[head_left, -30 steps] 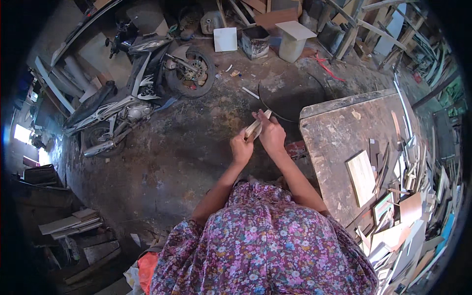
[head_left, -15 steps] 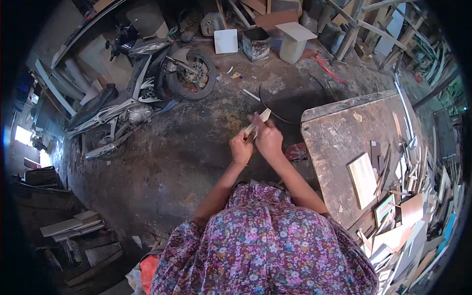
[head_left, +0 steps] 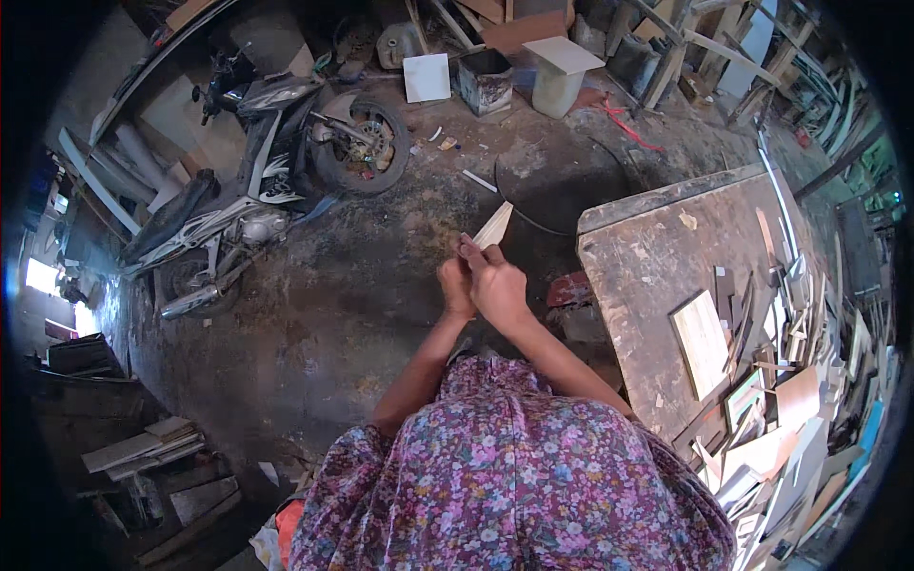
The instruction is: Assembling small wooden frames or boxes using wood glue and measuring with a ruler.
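Note:
A pale piece of wood [head_left: 495, 226] with a slanted, pointed end sticks up and to the right from between my two hands, above the floor. My left hand [head_left: 455, 288] is closed round its lower end, which the fingers hide. Lying across the wood from the right, my right hand [head_left: 498, 287] has its fingers bent and pressed to the piece beside the left hand. Whether something thin sits under those right fingers cannot be made out.
To the right stands a worn wooden table [head_left: 638, 276] bearing a pale board [head_left: 700, 344] and a heap of wood offcuts [head_left: 800, 419]. A motorcycle [head_left: 257, 190] is parked at the left. Buckets [head_left: 486, 81] stand at the back, and stacked boards [head_left: 143, 447] lie lower left.
My right hand has slid down along the wood toward me and left. More of the wood's pointed end now shows. The view has shifted slightly.

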Tool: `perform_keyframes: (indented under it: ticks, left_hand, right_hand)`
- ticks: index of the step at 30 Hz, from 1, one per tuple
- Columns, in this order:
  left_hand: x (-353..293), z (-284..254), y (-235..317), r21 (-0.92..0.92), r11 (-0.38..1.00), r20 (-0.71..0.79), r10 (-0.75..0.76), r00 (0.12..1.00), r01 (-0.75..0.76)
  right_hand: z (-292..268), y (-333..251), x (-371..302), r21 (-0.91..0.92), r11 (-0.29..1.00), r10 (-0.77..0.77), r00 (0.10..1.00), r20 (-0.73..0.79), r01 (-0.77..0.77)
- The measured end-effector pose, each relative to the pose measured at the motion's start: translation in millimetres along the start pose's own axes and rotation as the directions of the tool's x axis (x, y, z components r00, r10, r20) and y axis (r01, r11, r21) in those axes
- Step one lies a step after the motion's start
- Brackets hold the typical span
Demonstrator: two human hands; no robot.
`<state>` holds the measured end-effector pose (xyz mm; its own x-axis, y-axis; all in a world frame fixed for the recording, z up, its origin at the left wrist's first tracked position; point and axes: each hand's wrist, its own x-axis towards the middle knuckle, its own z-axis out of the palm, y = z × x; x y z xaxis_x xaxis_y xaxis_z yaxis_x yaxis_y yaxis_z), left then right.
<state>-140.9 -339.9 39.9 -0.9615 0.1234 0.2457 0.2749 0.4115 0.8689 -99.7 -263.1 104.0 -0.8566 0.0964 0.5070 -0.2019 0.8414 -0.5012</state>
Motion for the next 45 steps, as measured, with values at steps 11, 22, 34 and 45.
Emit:
perform_keyframes:
  ticks: [11,22,34,45]
  left_hand:
    - [2.1,0.0,-1.0,-0.026,0.999,-0.087,0.023,0.996,-0.025]
    - [-1.4,-0.2,-8.3,-0.012,0.999,-0.082,0.043,0.996,-0.044]
    - [-5.3,15.1,-18.6,-0.347,0.937,-0.163,-0.106,0.981,0.044]
    - [-2.5,7.7,-6.1,-0.096,0.995,-0.155,0.018,0.988,-0.033]
  right_hand:
    - [-0.9,6.9,7.6,-0.084,0.994,0.081,0.992,0.096,-0.073]
    - [5.4,8.7,2.9,-0.074,0.997,0.021,0.999,0.046,-0.018]
    - [1.6,3.9,-5.9,-0.087,0.996,0.046,0.994,0.103,-0.037]
    - [0.2,12.0,6.1,-0.122,0.982,0.163,0.979,0.125,-0.148]
